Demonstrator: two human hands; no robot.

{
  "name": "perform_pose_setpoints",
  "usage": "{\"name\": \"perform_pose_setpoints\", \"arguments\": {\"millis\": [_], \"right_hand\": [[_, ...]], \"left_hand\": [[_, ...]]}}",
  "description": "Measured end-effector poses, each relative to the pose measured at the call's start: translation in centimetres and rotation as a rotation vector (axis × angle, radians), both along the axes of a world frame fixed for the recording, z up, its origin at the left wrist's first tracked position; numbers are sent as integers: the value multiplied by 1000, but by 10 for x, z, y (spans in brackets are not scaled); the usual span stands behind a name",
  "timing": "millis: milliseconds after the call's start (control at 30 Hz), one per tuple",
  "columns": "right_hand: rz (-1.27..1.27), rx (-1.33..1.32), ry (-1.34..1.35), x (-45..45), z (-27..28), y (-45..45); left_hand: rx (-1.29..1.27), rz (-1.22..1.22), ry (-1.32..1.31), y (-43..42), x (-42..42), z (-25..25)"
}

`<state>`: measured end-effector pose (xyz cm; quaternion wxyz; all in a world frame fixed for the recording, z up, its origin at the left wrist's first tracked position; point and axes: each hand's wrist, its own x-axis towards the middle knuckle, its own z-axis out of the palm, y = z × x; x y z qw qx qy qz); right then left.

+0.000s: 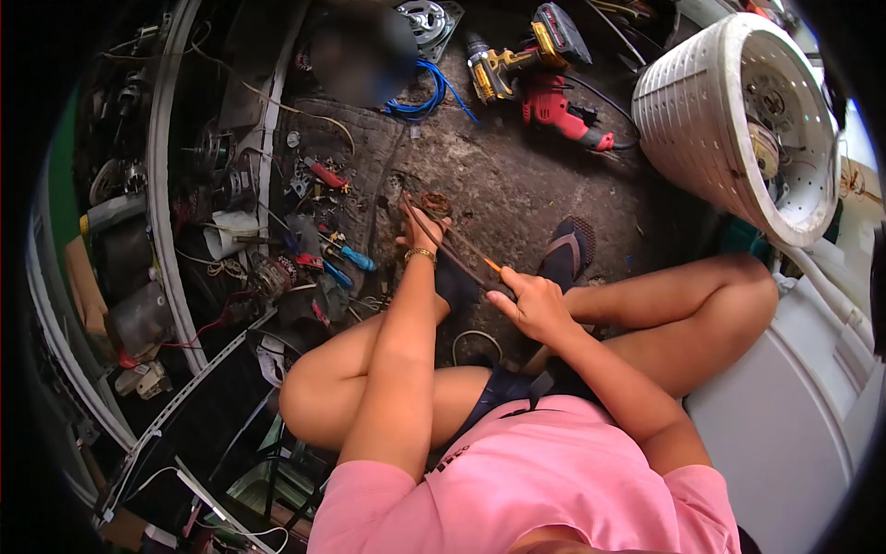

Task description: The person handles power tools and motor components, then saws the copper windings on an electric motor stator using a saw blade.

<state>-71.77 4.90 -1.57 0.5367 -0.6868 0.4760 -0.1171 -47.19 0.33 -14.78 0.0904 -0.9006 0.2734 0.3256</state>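
Note:
My left hand (421, 233), with a gold-coloured bracelet at the wrist, is closed around a dark brown cable (466, 270) above the floor. Just past its fingers is a small coil of copper-brown wire (434, 202). My right hand (537, 307) is closed at the near end of the cable. A slim orange piece (494, 265) sticks out from its fingers; what it belongs to is hidden. Between the two hands the cable runs slantwise, with a second thin strand beside it.
A yellow-black cordless drill (503, 69), a red corded power tool (563, 115) and blue wire (420, 97) lie on the floor ahead. At right stands a white perforated drum (697, 120). Screwdrivers (355, 258) and red-handled pliers (325, 174) lie left, near metal shelving (166, 185).

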Motion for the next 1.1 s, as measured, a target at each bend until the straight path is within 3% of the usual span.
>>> {"name": "perform_pose_setpoints", "arguments": {"millis": [100, 367, 400, 467, 533, 600, 667, 700, 867, 1100], "right_hand": [[34, 15, 17, 2, 2, -3], [43, -152, 22, 18, -48, 5], [30, -147, 28, 16, -40, 2], [63, -83, 66, 1, -20, -1], [114, -47, 67, -21, -4, -1], [127, -61, 84, -10, -9, -3], [106, -125, 60, 19, -34, -16], [142, -125, 68, 41, -59, -24], [77, -163, -13, 64, -87, -16], [35, -96, -27, 64, -68, -25]], "left_hand": [[-69, -42, 6, 14, 14, -31], [-175, -55, -84, 15, -1, -13], [-133, -63, -114, 16, 2, -24], [48, 39, 63, 0, 4, -2], [-228, 148, 161, 26, 28, -73], [-275, 115, 76, 41, 28, -85], [-126, -67, -191, 17, -2, -29], [-142, -16, -102, 9, -6, -5], [-136, 14, -56, 8, -5, 0], [-131, 35, -5, 8, -3, -2]]}}
